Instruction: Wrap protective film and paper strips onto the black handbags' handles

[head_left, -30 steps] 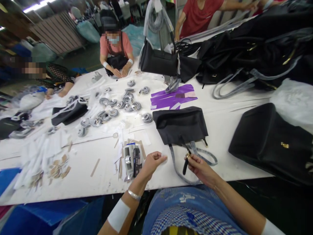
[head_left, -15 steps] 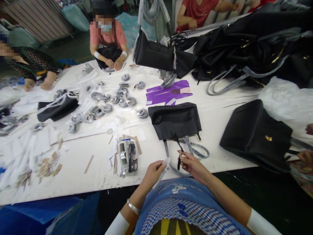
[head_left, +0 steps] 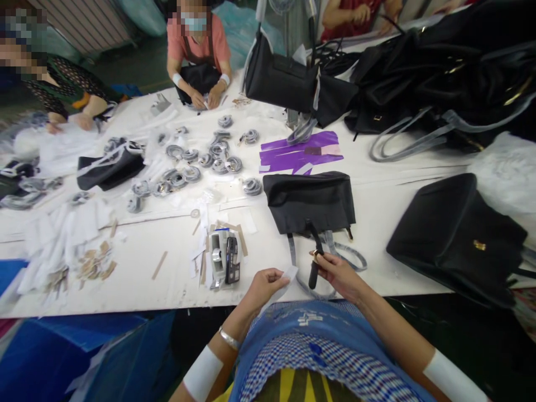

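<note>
So my left hand [head_left: 264,288] has a white strip [head_left: 290,273] pinched, my right hand [head_left: 338,274] grips a black strap [head_left: 313,277] by its gold fitting [head_left: 315,254], and the black bag's [head_left: 309,202] just beyond on the table [head_left: 167,296].

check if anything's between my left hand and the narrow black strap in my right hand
Nothing visible stands between the left hand, holding a thin white strip, and the narrow black strap in the right hand; a long grey strap seems to lie lower, on the white tabletop.
</note>
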Demonstrator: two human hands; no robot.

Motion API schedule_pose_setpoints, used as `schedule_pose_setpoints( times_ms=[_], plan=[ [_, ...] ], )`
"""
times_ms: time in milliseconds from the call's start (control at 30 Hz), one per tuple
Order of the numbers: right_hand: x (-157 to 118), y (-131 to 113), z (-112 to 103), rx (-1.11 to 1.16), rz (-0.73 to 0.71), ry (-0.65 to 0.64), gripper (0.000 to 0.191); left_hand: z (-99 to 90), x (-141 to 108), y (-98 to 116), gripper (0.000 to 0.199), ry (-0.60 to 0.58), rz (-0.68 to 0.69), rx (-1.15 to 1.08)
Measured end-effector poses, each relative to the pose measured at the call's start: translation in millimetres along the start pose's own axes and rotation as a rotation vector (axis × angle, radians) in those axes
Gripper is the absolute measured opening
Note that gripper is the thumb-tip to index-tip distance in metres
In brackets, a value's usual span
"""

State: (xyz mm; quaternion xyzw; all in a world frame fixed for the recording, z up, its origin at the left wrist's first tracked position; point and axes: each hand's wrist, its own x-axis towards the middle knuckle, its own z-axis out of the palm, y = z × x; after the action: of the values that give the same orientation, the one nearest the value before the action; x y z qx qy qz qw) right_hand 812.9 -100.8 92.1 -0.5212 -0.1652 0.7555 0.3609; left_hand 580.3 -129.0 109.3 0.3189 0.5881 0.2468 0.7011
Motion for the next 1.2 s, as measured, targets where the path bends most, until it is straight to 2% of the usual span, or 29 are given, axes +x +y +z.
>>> schedule_pose_setpoints(
  times_ms=[100,333,667,800,867,967,1067,1200],
  plan=[
    [1,-9,8,0.073,-0.086,0.086,0.033,-0.7,-1,-1,0.045,-0.006,-0.023,-0.048],
    [5,-13,18,0.102,-0.187,0.097,0.031,0.8,1,-8,0.048,-0.031,-0.064,-0.075],
    [4,1,18,-0.045,-0.157,0.040,0.032,7.3,4,-4,0.050,-0.062,-0.064,-0.126],
    [3,12,22,-0.221,-0.074,0.071,0.038,17.7,15,-1,0.047,-0.059,0.006,-0.092],
    [6,14,22,-0.272,-0.022,0.048,0.039,22.5,24,1,0.048,-0.033,0.034,-0.062],
    [18,11,18,-0.190,0.052,0.006,0.040,25.8,37,1,0.049,0.006,0.014,-0.050],
    [36,2,14,-0.076,0.048,0.094,0.037,25.4,47,0,0.048,0.040,-0.004,-0.047],
    [52,-3,14,-0.097,-0.027,0.171,0.039,25.8,57,-1,0.047,0.067,0.033,-0.040]
  ],
)
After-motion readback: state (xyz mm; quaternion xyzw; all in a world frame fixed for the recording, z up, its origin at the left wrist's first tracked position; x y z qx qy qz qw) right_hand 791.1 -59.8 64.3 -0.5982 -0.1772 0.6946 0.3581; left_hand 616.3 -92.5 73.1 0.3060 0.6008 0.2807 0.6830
